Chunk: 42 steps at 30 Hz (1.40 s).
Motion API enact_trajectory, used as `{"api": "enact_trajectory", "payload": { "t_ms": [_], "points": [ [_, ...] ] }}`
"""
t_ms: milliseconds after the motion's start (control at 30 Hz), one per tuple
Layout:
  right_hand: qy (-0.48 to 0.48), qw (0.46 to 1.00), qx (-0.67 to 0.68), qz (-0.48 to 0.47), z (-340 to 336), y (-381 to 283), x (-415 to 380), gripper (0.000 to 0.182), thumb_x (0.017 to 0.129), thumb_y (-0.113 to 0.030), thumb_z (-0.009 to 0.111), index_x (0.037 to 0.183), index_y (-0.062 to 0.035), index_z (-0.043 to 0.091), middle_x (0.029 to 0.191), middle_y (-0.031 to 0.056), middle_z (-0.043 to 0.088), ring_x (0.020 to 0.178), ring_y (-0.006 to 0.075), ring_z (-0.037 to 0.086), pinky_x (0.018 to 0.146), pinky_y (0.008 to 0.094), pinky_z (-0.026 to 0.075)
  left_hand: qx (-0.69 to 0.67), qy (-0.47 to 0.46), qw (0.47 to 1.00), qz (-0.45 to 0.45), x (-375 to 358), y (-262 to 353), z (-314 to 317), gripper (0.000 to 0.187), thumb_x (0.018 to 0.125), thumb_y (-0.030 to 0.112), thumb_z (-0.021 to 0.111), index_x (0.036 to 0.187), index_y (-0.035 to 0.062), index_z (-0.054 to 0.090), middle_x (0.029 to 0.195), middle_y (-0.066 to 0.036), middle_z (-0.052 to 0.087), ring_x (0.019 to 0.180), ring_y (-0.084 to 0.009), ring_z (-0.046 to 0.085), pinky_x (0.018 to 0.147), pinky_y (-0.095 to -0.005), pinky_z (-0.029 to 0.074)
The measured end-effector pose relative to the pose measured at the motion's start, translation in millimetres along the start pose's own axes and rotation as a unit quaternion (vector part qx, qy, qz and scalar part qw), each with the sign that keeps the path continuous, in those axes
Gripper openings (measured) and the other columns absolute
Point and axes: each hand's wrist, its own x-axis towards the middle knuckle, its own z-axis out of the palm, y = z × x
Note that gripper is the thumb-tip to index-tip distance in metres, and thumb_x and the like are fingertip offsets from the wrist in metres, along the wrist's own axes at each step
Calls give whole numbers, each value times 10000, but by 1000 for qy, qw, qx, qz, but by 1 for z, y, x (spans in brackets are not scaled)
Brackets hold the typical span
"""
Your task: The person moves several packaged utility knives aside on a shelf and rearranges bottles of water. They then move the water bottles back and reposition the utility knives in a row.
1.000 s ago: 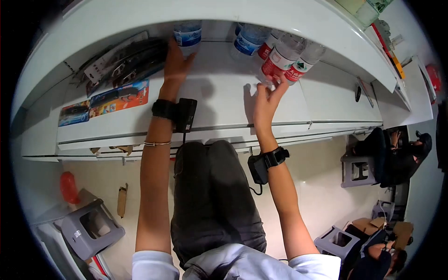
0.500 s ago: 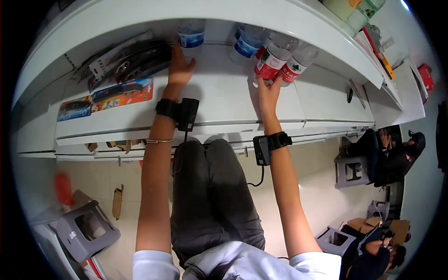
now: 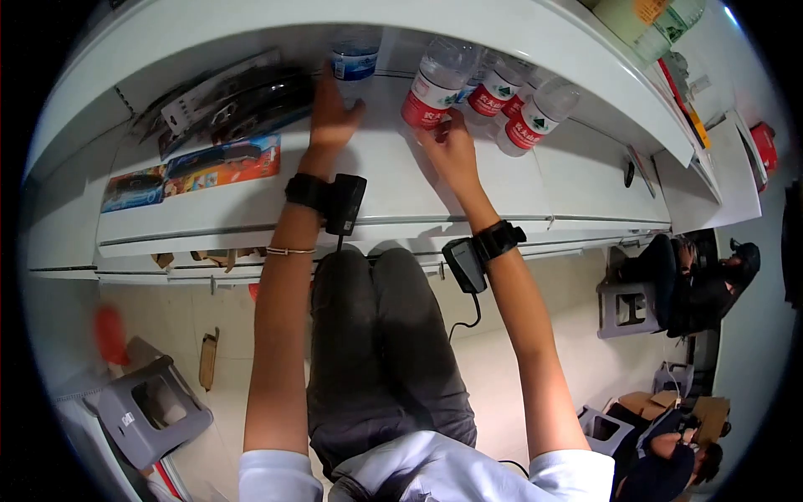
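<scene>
The right hand [image 3: 454, 155] has moved a red-labelled bottle [image 3: 429, 94] leftward, pinching it low; the left hand [image 3: 335, 125], thumb spread, is beside a blue-labelled bottle [image 3: 355, 65].

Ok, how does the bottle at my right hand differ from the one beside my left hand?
The red-labelled bottle has a red and white label; the blue-labelled bottle has a mostly blue one. The right hand has its fingers on the red-labelled bottle, while the left hand is open beside the blue-labelled bottle. More of the red-labelled bottle shows below the shelf edge than of the blue-labelled bottle. Both are clear.
</scene>
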Motion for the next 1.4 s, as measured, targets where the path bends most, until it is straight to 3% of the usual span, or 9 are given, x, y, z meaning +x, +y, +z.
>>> {"api": "enact_trajectory", "payload": {
  "t_ms": [167, 400, 533, 567, 700, 800, 933, 1100, 1400],
  "points": [
    [62, 996, -39, -43, 36, 4, 21, 569, 735, -266, 723, 1152, 11, 453, 683, 92, 620, 620, 193, 621, 565, 314, 476, 1, -15, 999, -32, 3, 1, 1, 891, 685, 93, 649, 1391, -42, 124, 1309, -294, 354, 1227, -409, 362, 1029, -412, 312],
    [46, 998, -19, 25, 57, -20, 34, 529, 816, -278, 606, 1226, -33, 379, 762, 196, 646, 685, 385, 621, 593, 467, 480, -28, 7, 999, -29, 0, 16, -4, 877, 688, 78, 635, 1386, -43, 120, 1282, -315, 365, 1202, -435, 379, 1025, -425, 316],
    [91, 995, -37, 7, 72, -6, 42, 527, 831, -248, 580, 1264, -31, 372, 812, 185, 652, 730, 373, 623, 614, 461, 478, -35, 14, 999, -13, 3, 16, -2, 810, 696, 68, 618, 1365, -52, 178, 1280, -310, 375, 1205, -428, 378, 1024, -433, 313],
    [86, 996, -8, -8, 70, -2, 40, 518, 838, -244, 555, 1294, -45, 409, 883, 133, 660, 795, 283, 647, 703, 375, 488, -47, -21, 997, -52, 1, 14, -3, 803, 691, 72, 629, 1356, -57, 198, 1273, -306, 385, 1190, -427, 393, 1018, -427, 320],
    [76, 996, 30, -32, 69, -1, 38, 428, 835, -153, 505, 1247, -48, 461, 958, 126, 656, 822, 267, 644, 722, 370, 490, -39, -39, 995, -78, 8, 8, 0, 798, 681, 87, 648, 1339, -61, 222, 1239, -302, 407, 1161, -418, 410, 995, -445, 334],
    [113, 989, 70, -68, 56, 2, 38, 222, 792, -68, 515, 1002, -55, 583, 880, 135, 635, 770, 293, 612, 703, 395, 481, -8, 11, 1000, -24, 3, 3, 2, 797, 670, 91, 664, 1327, -58, 239, 1231, -295, 411, 1147, -419, 416, 988, -446, 335],
    [202, 968, 83, -126, 21, 3, 34, 243, 826, 8, 458, 1044, -52, 547, 776, 36, 580, 674, 114, 530, 602, 240, 425, 50, -6, 999, -20, 5, -8, 4, 792, 648, 111, 695, 1298, -57, 274, 1206, -282, 423, 1149, -423, 403, 981, -438, 339],
    [306, 938, 148, -68, -8, 2, 29, 356, 842, -7, 444, 1194, -58, 446, 829, 57, 558, 665, 117, 507, 603, 236, 421, 45, -43, 995, -79, 9, -8, 4, 756, 628, 120, 713, 1255, -50, 326, 1182, -272, 428, 1146, -411, 400, 988, -436, 330],
    [269, 943, 192, 42, 2, 53, 36, 519, 885, -139, 503, 1335, -41, 264, 654, 62, 553, 506, 99, 487, 443, 239, 383, 39, -36, 998, -20, 7, -8, -2, 688, 630, 134, 704, 1186, -67, 353, 1112, -264, 448, 1077, -417, 425, 950, -446, 345]
  ]
}}
